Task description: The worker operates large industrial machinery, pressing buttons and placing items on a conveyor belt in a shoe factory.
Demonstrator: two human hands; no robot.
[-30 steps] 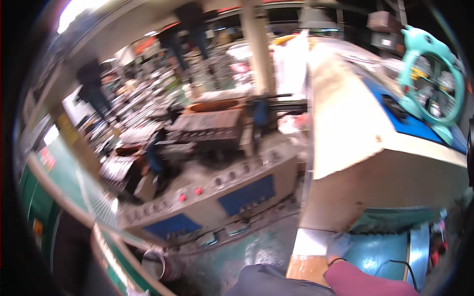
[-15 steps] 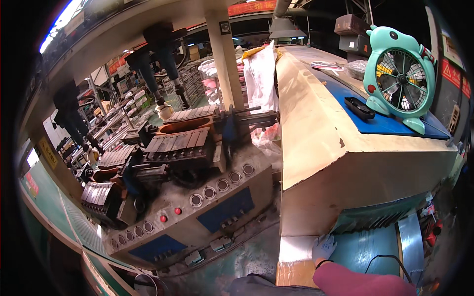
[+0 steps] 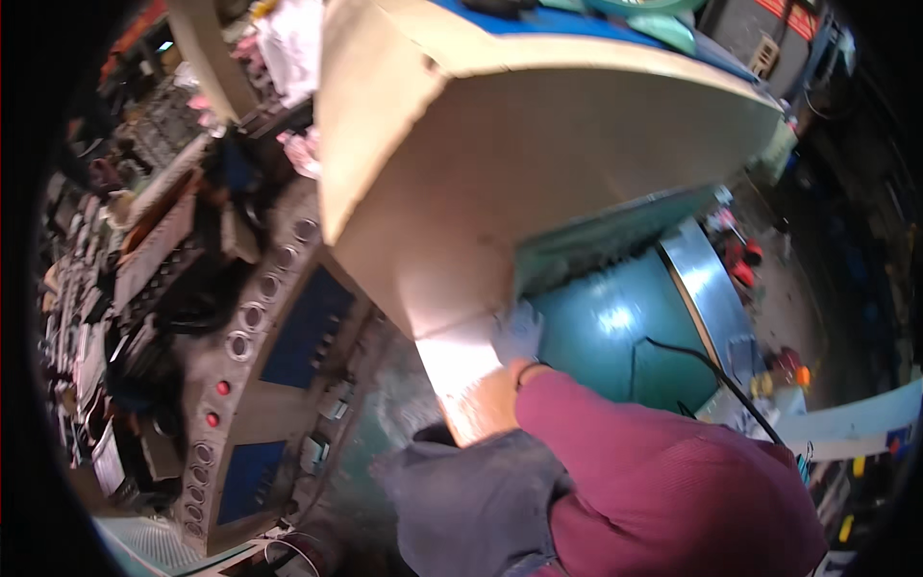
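Note:
My right hand [image 3: 519, 332], in a whitish glove with a dark band at the wrist, rests at the inner edge of the beige machine housing [image 3: 596, 154]. It lies beside the opening over a teal belt-like surface [image 3: 601, 327]. Its fingers look stretched out and apart, though motion blurs them, and I see nothing held in them. Below the hand is a pale, worn ledge [image 3: 466, 370]. The maroon sleeve [image 3: 654, 452] of this arm reaches in from the lower right, next to my dark grey clothing [image 3: 471, 500]. My left hand is not in view.
A control panel with red buttons [image 3: 223, 388] and round gauges [image 3: 253, 315] stands at left, before a press machine [image 3: 159, 260]. A black cable [image 3: 707, 356] arches over the teal surface. A shiny metal strip [image 3: 707, 284] borders it on the right.
The view has swung down and to the right, so the green fan has nearly left the top edge. More of my sleeve and clothing shows. My right hand stays at the same machine edge.

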